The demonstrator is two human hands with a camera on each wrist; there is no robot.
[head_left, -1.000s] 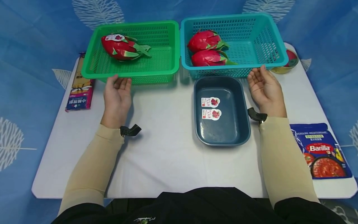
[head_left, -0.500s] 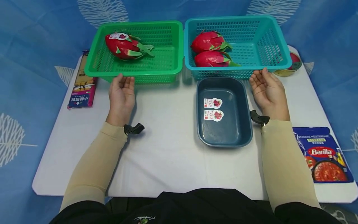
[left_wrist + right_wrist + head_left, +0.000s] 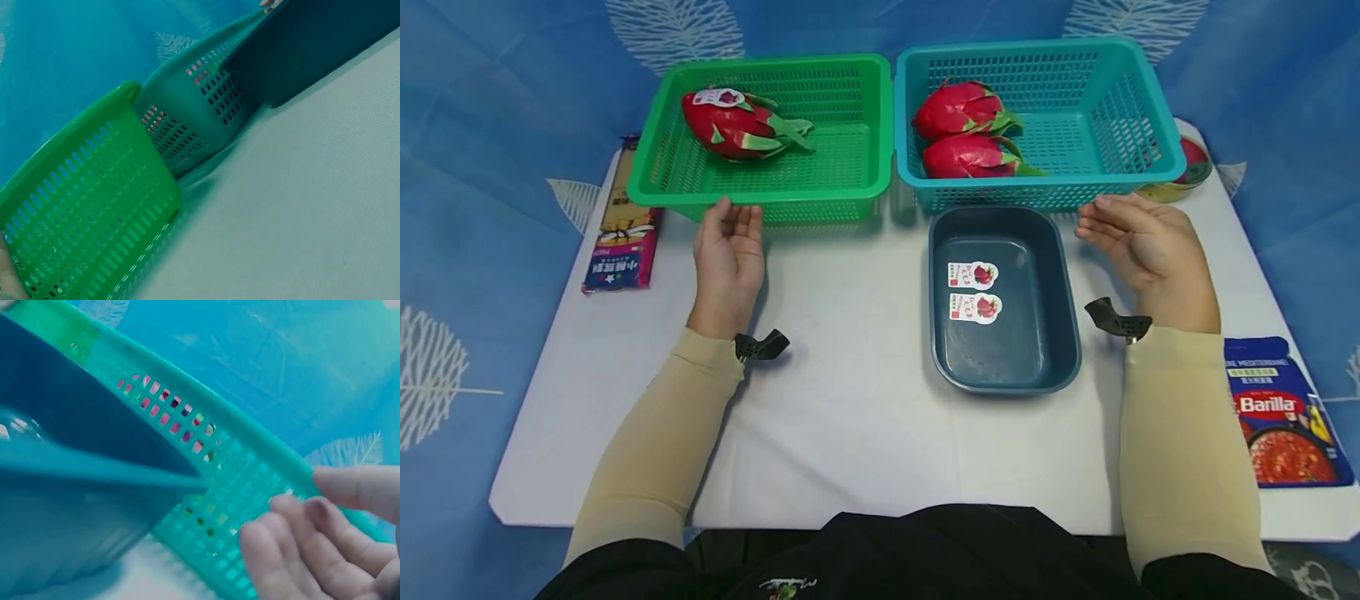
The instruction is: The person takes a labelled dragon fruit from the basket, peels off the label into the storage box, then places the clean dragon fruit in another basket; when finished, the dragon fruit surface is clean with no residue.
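Observation:
My left hand (image 3: 730, 271) lies palm up at the front of the green basket (image 3: 820, 200), fingertips right at its rim, fingers loosely bent. In the left wrist view only a bit of that hand shows at the lower left, beside the green basket (image 3: 94, 200). One dragon fruit (image 3: 730, 133) with a sticker lies in the green basket. The teal basket (image 3: 1097, 137) holds two dragon fruits (image 3: 958, 110) without visible stickers. My right hand (image 3: 1157, 250) is just in front of its right end, fingers relaxed and holding nothing; the right wrist view shows the fingers (image 3: 337, 544) before its wall.
A dark blue-grey tub (image 3: 1007, 358) with two dragon fruit stickers (image 3: 974, 308) inside stands before the teal basket. A blue Barilla pouch (image 3: 1288, 425) lies at the right, a long packet (image 3: 621, 242) at the left. A tin (image 3: 1183, 175) sits behind the right hand.
My right hand has moved right and slightly back from the teal basket's front rim, turning a little. The left hand stays at the green basket. The head view has shifted slightly.

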